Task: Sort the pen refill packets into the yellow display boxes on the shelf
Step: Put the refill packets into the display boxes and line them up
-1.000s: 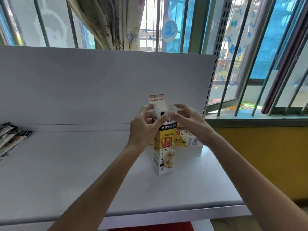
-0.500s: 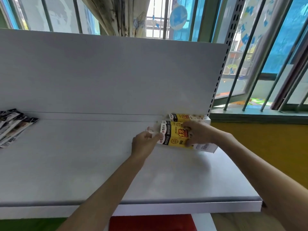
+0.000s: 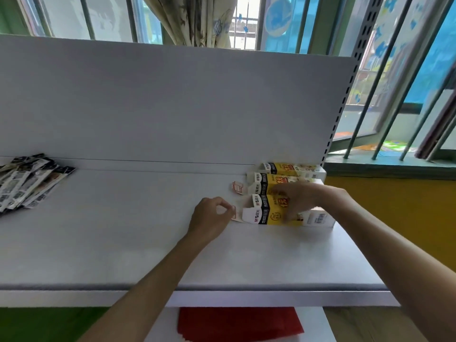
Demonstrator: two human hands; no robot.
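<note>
Shelf [image 3: 123, 243] — front box [image 3: 269, 214] lbl part-hidden

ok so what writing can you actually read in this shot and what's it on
"M&G 晨光": on the white end of the nearest yellow box, printed sideways.
"1元": in red on its yellow face, and also on the middle yellow box and the far yellow box.
Too small or blurred to read: the black-band print on the boxes, the nearest box's barcode digits, and everything on the refill packets.

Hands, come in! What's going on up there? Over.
Left hand pinches flap of front box; right hand grips that box. Refill packets piled far left, untouched. Nothing between.
</note>
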